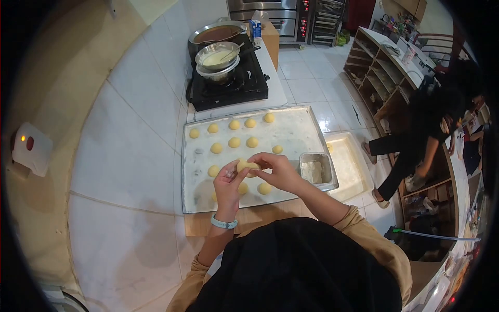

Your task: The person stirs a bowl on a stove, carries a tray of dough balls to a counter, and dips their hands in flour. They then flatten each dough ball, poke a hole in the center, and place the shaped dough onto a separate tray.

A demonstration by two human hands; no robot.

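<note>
Between my two hands, over the large metal tray, is a piece of pale yellow dough. The fingers of my left hand are curled against its left side. My right hand pinches its right side with thumb and fingertips. Several round dough balls sit in loose rows on the floured tray, some partly hidden behind my hands. At the tray's right side stands a small metal container with white powder inside.
Beyond the tray, a black stove carries a metal bowl of pale liquid and a wide pan. A plastic tray lies to the right. Another person bends by the wooden shelves. A tiled wall borders the left.
</note>
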